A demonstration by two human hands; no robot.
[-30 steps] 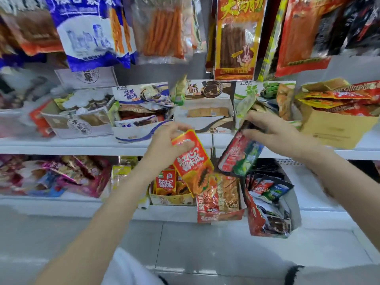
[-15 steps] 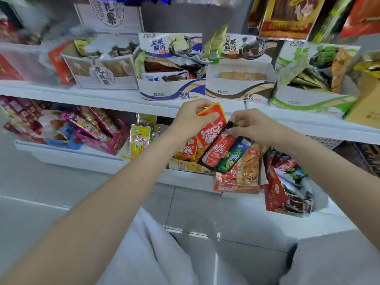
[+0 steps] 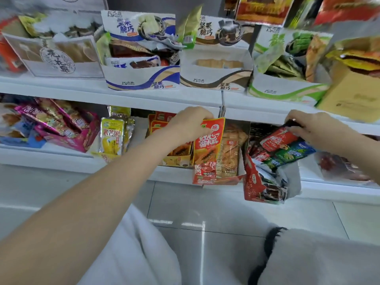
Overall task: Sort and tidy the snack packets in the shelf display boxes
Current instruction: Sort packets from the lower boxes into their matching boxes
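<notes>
My left hand (image 3: 191, 124) pinches the top of a red-orange papaya snack packet (image 3: 208, 142), which hangs upright just under the upper shelf edge, between a yellow display box (image 3: 176, 160) of like packets and a red display box (image 3: 218, 179). My right hand (image 3: 314, 130) grips the ends of a red packet (image 3: 277, 138) and a green-blue packet (image 3: 294, 153), fanned out over a red box (image 3: 253, 182) that hangs past the lower shelf's front edge and holds several dark packets.
The upper shelf (image 3: 144, 95) carries white display boxes, blue (image 3: 141, 79), brown (image 3: 213, 79) and green (image 3: 285, 89), plus a tan carton (image 3: 353, 93). On the lower shelf at the left stand a pink box (image 3: 67, 136) and yellow mango packets (image 3: 112, 136). Grey tiled floor lies below.
My hands have moved apart. The left brought the papaya packet down towards the lower-shelf boxes; the right carried its two packets rightwards over the overhanging red box. The view has dropped lower.
</notes>
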